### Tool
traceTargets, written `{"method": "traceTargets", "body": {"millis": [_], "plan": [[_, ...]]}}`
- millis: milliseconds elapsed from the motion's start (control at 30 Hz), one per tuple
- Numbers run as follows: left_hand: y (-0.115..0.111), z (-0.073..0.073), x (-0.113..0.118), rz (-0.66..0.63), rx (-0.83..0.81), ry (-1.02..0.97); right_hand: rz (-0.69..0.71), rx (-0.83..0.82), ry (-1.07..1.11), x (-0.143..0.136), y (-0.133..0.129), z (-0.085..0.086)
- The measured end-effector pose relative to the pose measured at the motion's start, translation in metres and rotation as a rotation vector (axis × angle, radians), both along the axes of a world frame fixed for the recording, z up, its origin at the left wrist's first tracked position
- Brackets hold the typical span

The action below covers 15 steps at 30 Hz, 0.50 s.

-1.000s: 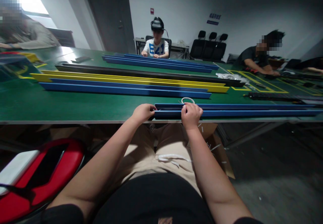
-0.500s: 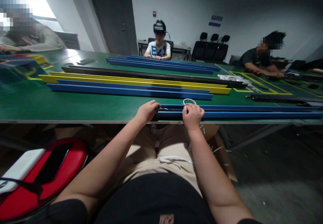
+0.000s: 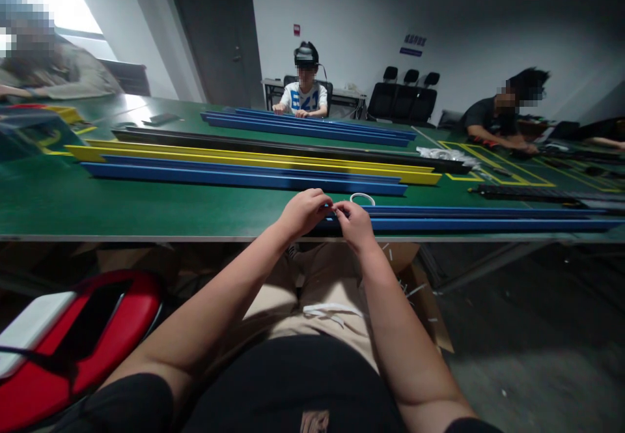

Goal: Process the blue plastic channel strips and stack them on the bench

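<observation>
My left hand (image 3: pixel 306 211) and my right hand (image 3: pixel 355 224) meet with fingertips pinched together, just above the left end of a long blue channel rail (image 3: pixel 469 224). What lies between the fingertips is too small to make out. A white ring, like a thin tape roll (image 3: pixel 362 198), stands on the table right behind my right hand. The rail runs off to the right along the table's front edge, and my hands hide part of its left end.
Blue (image 3: pixel 244 178), yellow (image 3: pixel 254 159) and black (image 3: pixel 273 146) rails lie across the green table (image 3: pixel 146 215). More blue rails (image 3: pixel 312 127) are farther back, before a seated person (image 3: pixel 305 94). Other people sit left and right. A red stool (image 3: pixel 131 316) stands at lower left.
My right hand has moved left, away from the white ring, to meet my left hand, which has shifted slightly right. The thin white strip near my left hand is now mostly hidden.
</observation>
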<state>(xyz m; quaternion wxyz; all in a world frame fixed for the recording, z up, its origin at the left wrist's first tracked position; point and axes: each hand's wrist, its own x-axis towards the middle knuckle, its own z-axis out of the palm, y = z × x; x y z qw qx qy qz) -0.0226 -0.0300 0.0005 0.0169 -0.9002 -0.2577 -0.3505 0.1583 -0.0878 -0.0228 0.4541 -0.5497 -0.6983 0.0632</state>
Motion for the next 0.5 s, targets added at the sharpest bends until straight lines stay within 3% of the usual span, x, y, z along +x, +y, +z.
{"method": "traceTargets", "body": {"millis": [133, 200, 367, 500], "plan": [[-0.006, 0.0, 0.025, 0.106, -0.093, 0.062, -0.056, -0.044, 0.295, 0.025, -0.006, 0.007], [-0.012, -0.001, 0.04, 0.128, -0.145, 0.17, -0.12, -0.084, 0.332, 0.036, -0.012, 0.014], [-0.028, -0.007, 0.07, 0.252, -0.18, 0.33, -0.329, -0.182, 0.032, 0.052, -0.023, 0.026], [-0.03, -0.01, 0.071, 0.328, -0.142, 0.321, -0.396, -0.334, -0.227, 0.058, -0.025, 0.022]]}}
